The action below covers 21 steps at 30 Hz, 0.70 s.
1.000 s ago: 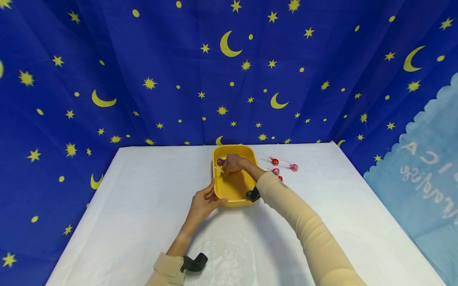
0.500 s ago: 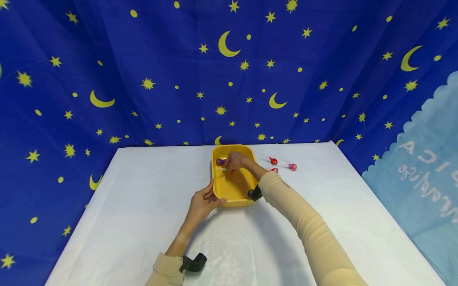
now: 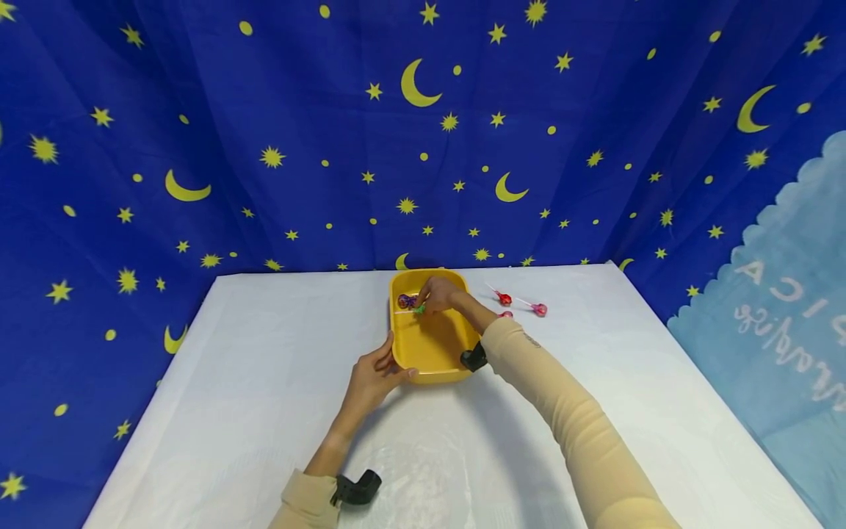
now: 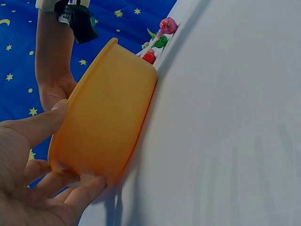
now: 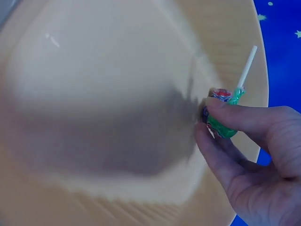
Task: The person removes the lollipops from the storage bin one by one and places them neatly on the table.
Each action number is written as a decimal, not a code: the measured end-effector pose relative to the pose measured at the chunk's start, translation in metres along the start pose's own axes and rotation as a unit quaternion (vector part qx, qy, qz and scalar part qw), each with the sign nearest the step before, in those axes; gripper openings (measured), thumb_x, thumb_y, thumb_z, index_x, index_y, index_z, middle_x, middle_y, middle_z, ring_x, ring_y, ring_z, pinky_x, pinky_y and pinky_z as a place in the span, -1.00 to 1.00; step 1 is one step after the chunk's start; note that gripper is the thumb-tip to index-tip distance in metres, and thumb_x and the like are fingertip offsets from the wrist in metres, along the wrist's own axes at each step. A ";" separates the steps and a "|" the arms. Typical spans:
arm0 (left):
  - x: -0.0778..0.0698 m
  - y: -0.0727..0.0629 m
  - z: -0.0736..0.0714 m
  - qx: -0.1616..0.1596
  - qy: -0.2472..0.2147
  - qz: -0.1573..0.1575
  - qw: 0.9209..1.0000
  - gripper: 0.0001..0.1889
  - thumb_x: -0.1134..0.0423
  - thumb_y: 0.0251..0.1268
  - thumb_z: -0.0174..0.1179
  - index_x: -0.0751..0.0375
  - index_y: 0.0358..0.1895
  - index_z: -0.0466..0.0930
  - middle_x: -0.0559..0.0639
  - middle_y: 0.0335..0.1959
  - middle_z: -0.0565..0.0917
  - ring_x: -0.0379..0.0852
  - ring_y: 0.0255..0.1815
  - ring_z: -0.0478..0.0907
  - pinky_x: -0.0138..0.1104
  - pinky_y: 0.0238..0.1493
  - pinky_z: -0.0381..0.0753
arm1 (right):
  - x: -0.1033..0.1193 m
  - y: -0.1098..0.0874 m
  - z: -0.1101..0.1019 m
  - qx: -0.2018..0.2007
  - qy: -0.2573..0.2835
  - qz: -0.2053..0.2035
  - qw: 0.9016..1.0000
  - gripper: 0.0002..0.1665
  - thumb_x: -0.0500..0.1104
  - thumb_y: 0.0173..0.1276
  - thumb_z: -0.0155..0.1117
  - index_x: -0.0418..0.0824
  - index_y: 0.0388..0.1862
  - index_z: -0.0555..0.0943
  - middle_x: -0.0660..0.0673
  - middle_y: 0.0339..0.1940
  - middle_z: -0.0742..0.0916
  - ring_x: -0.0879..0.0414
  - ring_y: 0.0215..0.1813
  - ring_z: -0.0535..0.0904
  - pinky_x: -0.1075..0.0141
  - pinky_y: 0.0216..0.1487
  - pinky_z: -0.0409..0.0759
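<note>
My left hand (image 3: 371,378) grips the near left corner of a yellow plastic tray (image 3: 429,354); in the left wrist view its thumb lies at the rim and the fingers support the outer wall. My right hand (image 3: 441,295) reaches inside, near the far end. Between its thumb and fingers it pinches a green-wrapped lollipop (image 5: 222,128), whose white stick points up in the right wrist view and left in the head view. A purple-wrapped lollipop (image 3: 405,301) lies just beyond, against the tray's far left side.
Right of the tray, a red lollipop (image 3: 505,300) and a pink lollipop (image 3: 539,310) lie on the white table (image 3: 264,330). Another pink one is partly behind the right sleeve (image 3: 548,382). A green lollipop (image 4: 161,41) shows there in the left wrist view. A starry blue curtain (image 3: 330,147) hangs behind.
The green lollipop's stick has swung nearly level and its green head now shows. My right hand has shifted slightly within the tray; my left hand keeps its grip.
</note>
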<state>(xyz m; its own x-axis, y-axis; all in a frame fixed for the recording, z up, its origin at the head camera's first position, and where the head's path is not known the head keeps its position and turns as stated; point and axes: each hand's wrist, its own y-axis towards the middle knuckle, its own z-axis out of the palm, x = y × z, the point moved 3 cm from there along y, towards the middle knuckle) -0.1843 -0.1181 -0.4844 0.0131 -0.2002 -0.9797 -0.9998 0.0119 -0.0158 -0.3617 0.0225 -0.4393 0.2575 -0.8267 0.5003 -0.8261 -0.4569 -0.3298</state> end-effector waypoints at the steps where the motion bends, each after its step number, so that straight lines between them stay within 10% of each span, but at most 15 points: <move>1: 0.000 0.000 0.000 0.000 -0.003 0.002 1.000 -0.19 0.30 0.16 0.40 0.22 0.47 0.19 0.22 0.36 0.42 0.14 0.26 0.50 -0.16 0.15 0.62 | 0.000 0.000 -0.001 -0.004 -0.006 -0.002 1.000 -0.67 -0.28 0.11 0.51 -0.26 -0.09 0.76 -0.16 -0.08 0.78 0.21 -0.38 0.49 0.51 -0.39 0.53; 21: 0.003 0.001 0.001 0.002 -0.007 0.003 1.000 -0.16 0.29 0.15 0.41 0.22 0.48 0.17 0.20 0.36 0.42 0.14 0.27 0.50 -0.18 0.16 0.62 | -0.016 -0.009 -0.019 -0.085 0.023 -0.040 0.995 -0.74 -0.29 -0.03 0.58 -0.32 -0.31 0.77 -0.15 -0.33 0.81 0.19 -0.35 0.56 0.44 -0.27 0.61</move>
<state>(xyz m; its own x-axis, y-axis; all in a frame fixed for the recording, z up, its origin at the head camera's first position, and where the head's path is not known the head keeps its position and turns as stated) -0.1856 -0.1179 -0.4878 0.0068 -0.1859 -0.9826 -0.9998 0.0179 -0.0103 -0.3678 0.0459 -0.4288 0.3059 -0.7718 0.5574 -0.8778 -0.4553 -0.1487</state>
